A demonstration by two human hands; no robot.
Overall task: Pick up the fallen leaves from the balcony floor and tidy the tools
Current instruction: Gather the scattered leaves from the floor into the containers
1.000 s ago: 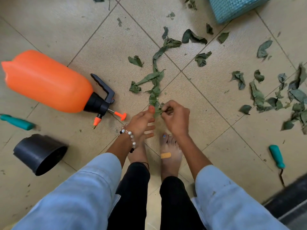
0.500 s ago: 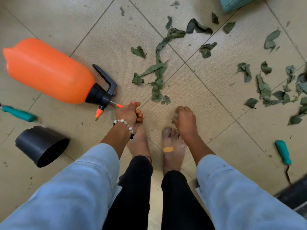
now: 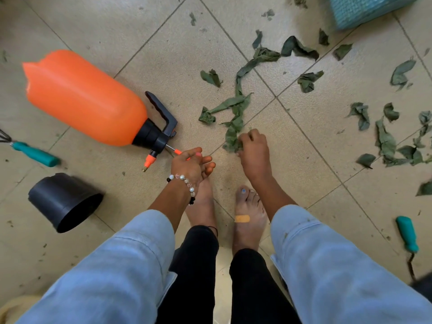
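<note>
Person stands barefoot on beige tiled balcony floor (image 3: 304, 141). Left hand (image 3: 189, 163) hangs w/ fingers loosely curled, holding nothing, just beside nozzle of toppled orange plastic pump sprayer (image 3: 84, 99) at 10 o'clock. Right hand (image 3: 253, 150) pinches near end of trail of wilted green leaves (image 3: 236, 118) running toward 12 o'clock. Teal-handled tools lie at 9 (image 3: 35, 154) & 4 (image 3: 406, 233).

No legible text — no labels, numbers.

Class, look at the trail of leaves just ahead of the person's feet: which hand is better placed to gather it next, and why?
The right hand: its fingers already touch the near end of the leaf trail. The left hand hovers beside the orange sprayer's nozzle, away from those leaves.
</note>
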